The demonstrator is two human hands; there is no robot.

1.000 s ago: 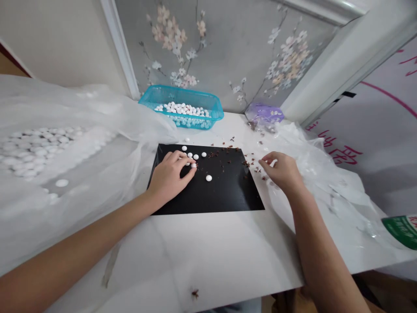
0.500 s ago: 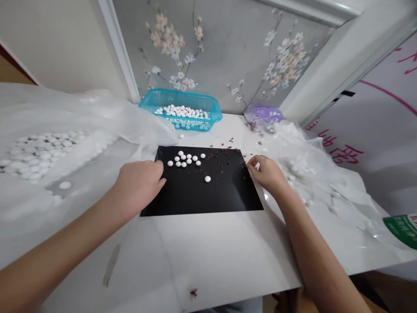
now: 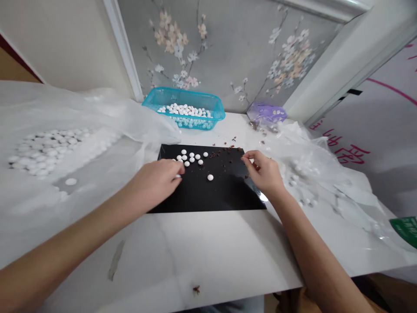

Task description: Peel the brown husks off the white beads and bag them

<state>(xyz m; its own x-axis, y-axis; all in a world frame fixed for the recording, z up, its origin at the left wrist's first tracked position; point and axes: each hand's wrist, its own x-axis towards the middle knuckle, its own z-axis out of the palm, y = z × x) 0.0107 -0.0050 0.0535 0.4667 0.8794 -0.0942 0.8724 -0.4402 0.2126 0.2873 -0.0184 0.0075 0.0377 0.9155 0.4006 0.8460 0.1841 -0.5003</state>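
White pieces (image 3: 197,157), small and rounded, lie grouped on the far left half of our black sheet (image 3: 211,195), and we see a lone white piece (image 3: 210,177) nearer its middle. We have our left hand (image 3: 158,178) over the sheet's left side, fingers curled in and a white piece showing at the tips; we cannot tell if it is gripped. At the right edge, our right hand (image 3: 265,171) has thumb and forefinger pinched together; whether they hold anything we cannot tell. Reddish-brown bits (image 3: 230,148) are scattered near the sheet's far right corner. Beyond the sheet, on our white table (image 3: 208,243), stands a blue basket (image 3: 187,116) of more white pieces. Translucent plastic (image 3: 130,117) covers our left, crumpled clear plastic (image 3: 325,174) our right, near a purple packet (image 3: 269,113).
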